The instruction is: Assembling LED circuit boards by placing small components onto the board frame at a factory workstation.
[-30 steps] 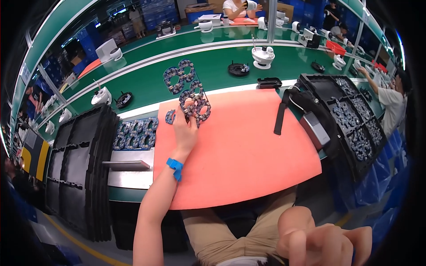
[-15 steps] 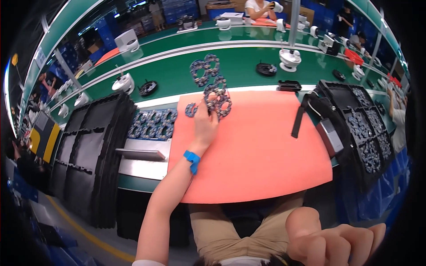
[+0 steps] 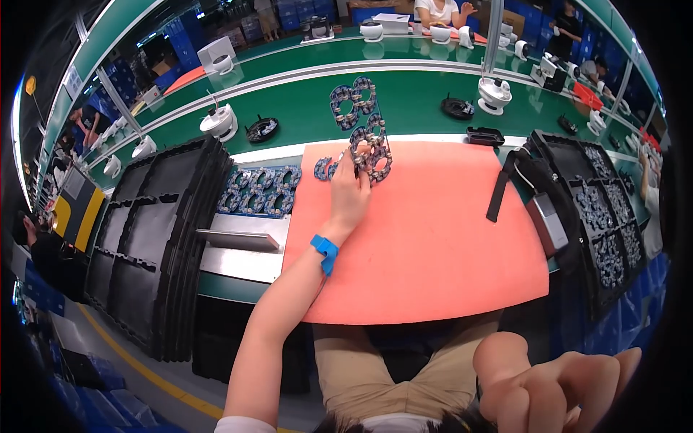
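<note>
My left hand [image 3: 349, 198], with a blue band [image 3: 324, 247] at its wrist, reaches to the far part of the orange mat [image 3: 433, 238]. Its fingers are closed on a cluster of ring-shaped circuit boards [image 3: 378, 162]. More ring boards [image 3: 346, 108] show beyond it over the green surface; whether they all join in one panel I cannot tell. A smaller board piece [image 3: 323, 169] is just left of the fingers. Low at the right, close up, is my right hand [image 3: 552, 386], its fingers curled; what they hold, if anything, is hidden.
Left of the mat lies a sheet of boards [image 3: 258, 191] by a metal plate [image 3: 242, 261], beside stacked black trays [image 3: 148, 245]. A tray of boards [image 3: 606, 224] and a grey box [image 3: 548, 225] stand right. White devices [image 3: 494, 92] and black round parts [image 3: 458, 108] line the green belt [image 3: 289, 97].
The whole view has shifted, so the bench sits farther right in it. My left hand still grips the boards. Across the belt, a person's hand has come off a white device and is raised.
</note>
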Available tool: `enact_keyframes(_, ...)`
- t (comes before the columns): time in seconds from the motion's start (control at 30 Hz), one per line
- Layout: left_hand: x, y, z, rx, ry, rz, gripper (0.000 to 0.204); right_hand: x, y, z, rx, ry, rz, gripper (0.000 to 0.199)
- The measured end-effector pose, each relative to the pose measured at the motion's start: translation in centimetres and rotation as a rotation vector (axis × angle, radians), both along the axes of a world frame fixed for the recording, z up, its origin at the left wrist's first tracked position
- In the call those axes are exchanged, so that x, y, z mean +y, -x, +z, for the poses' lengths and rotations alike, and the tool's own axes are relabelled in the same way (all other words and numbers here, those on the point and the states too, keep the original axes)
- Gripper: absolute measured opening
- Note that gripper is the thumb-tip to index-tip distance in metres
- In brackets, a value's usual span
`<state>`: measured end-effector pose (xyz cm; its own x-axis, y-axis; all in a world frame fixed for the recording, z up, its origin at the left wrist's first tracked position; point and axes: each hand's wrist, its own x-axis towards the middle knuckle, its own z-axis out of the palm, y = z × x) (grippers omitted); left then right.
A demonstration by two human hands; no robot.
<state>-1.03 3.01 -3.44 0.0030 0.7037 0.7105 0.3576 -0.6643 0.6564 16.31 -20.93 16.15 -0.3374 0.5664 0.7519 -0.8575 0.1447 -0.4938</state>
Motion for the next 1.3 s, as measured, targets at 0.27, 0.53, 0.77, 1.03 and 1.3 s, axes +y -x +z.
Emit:
enact_keyframes(0.27, 0.5, -0.1, -0.4, 0.001, -0.002, 0.001, 0.040, 0.6, 0.2, 0.2, 0.028, 0.062, 0.043, 0.012)
enact_keyframes(0.53, 0.2, 0.2, -0.5, -0.009, -0.018, 0.005, 0.036, -0.9, 1.6, -1.0, 0.141, 0.115, -0.065, 0.010)
enact_keyframes(0.77, 0.9, 0.1, -1.2, -0.022, 0.011, 0.023, 0.039, -3.9, 3.2, 0.1, 0.252, 0.245, -0.331, 0.020)
enact_keyframes(1.03, 0.3, -0.3, -0.4, -0.045, 0.010, -0.020, 0.041, -5.1, 2.6, -1.1, 0.412, 0.248, -0.556, 0.021)
enact_keyframes(1.3, 0.4, 0.1, -0.6, -0.011, -0.004, 0.009, 0.040, -2.4, -0.1, -1.0, 0.234, 0.093, -0.349, 0.019)
